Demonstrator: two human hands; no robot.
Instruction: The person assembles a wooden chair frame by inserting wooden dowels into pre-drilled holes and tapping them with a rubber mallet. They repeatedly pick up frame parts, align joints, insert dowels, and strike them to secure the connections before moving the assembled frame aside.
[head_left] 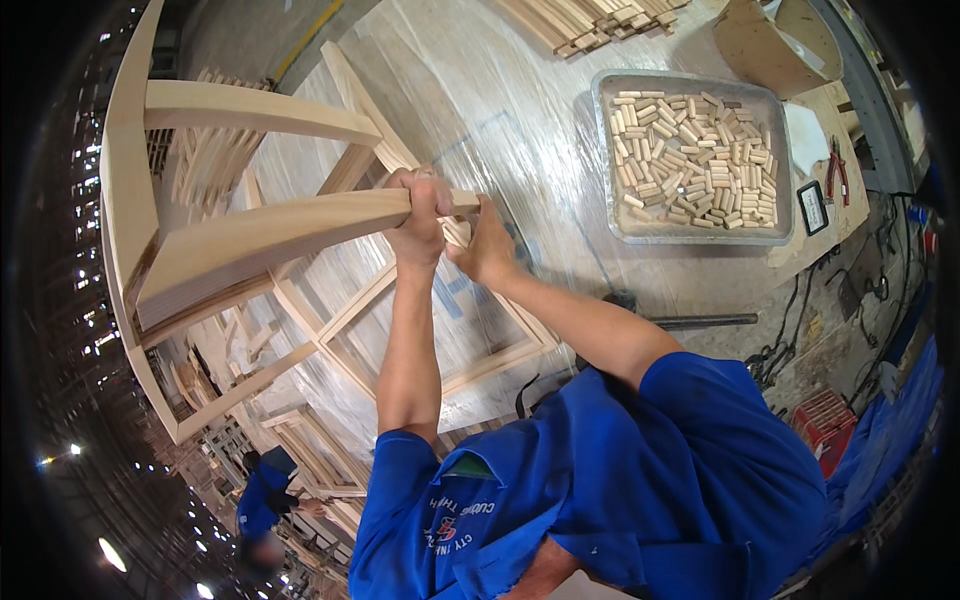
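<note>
One pale, curved wooden board (280,230), long axis running leftward; left hand (418,218) clenched around it near its right end, right hand (488,248) nearer the tip, finger closure unclear.

Head-worn L fisheye cam looks down from nr above at L hand (420,220) & R hand (490,248).

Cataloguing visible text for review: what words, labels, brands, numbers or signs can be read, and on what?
Blue shirt: white lettering around a red emblem; wording withheld.
Tabletop: large blue marks, partly hidden; no clear reading.
Small black-edged white item beside the dowel tray: marks too small to read.
</note>
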